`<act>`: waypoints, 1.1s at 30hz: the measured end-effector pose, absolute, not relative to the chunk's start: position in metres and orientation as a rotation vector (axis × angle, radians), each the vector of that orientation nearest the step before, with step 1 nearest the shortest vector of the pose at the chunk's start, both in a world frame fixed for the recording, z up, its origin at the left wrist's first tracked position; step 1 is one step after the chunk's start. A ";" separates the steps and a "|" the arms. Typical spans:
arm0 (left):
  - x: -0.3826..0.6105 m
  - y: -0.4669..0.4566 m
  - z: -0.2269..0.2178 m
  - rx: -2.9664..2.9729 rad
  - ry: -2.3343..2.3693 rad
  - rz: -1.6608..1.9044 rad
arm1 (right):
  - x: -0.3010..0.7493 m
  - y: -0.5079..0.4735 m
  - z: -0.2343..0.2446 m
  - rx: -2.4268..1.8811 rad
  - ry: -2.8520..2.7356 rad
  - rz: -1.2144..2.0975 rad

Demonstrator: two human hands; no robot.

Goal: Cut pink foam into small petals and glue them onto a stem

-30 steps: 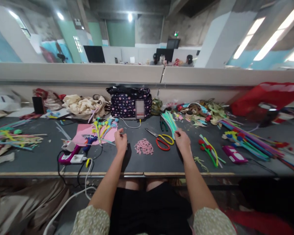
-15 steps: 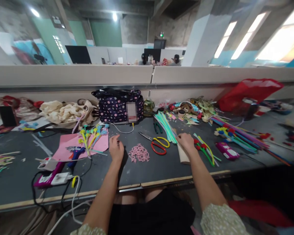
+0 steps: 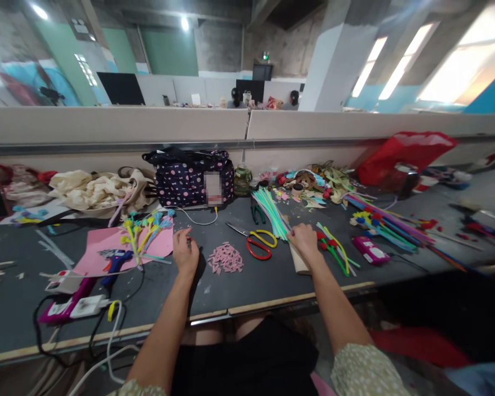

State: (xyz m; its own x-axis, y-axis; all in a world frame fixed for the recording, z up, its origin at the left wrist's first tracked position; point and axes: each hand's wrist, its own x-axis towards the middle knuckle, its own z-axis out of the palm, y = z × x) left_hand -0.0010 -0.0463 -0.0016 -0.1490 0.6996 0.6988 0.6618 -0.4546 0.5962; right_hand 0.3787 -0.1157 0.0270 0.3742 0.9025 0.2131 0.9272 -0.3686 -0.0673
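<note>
My left hand (image 3: 185,252) rests on the dark table (image 3: 239,289), fingers pinched on something small that I cannot make out. A pile of small pink paper bits (image 3: 225,257) lies just to its right. My right hand (image 3: 303,239) lies curled over a tan tube-like piece (image 3: 300,263) at the near end of a bundle of light green pipe cleaners (image 3: 270,212); whether it grips either one is hidden. Scissors with red and yellow handles (image 3: 258,243) lie between my hands.
A pink paper sheet (image 3: 107,250) holds colourful pipe-cleaner flowers and a blue glue gun (image 3: 115,261). A power strip with cables (image 3: 72,305) lies at front left. A polka-dot bag (image 3: 190,179), cloth bags, a red bag (image 3: 400,157) and craft scraps line the back. Red-tipped stems (image 3: 334,247) lie on the right.
The view has swung to the right. My right hand has drawn back from the green bundle, and a tan piece now shows under it. My left hand stays beside the pink bits.
</note>
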 end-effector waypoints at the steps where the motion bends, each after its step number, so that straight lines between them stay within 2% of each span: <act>1: -0.001 -0.046 0.000 2.026 1.625 1.708 | 0.379 -0.116 0.026 -2.450 -1.641 -0.216; 8: 0.024 -0.048 0.029 1.932 1.506 1.471 | 0.377 -0.123 0.025 -2.381 -1.556 -0.314; 13: 0.102 -0.063 0.037 1.659 1.025 1.098 | 0.356 -0.122 0.024 -2.338 -1.562 -0.353; 18: 0.184 -0.076 0.026 1.455 0.905 0.899 | 0.340 -0.121 0.027 -2.285 -1.659 -0.380; 25: 0.245 -0.062 0.026 1.204 0.891 0.816 | 0.338 -0.126 0.030 -2.212 -1.833 -0.344; 33: 0.255 -0.045 0.025 1.088 0.995 0.805 | 0.360 -0.126 0.030 -2.134 -1.907 -0.155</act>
State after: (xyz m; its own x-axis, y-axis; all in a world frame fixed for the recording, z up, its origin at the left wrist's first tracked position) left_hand 0.2554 -0.0448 0.0252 0.3567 0.9017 -0.2445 -0.0513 0.2802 0.9586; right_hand 0.3598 -0.1261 0.0305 0.1254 0.9575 0.2598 0.9868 -0.0934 -0.1322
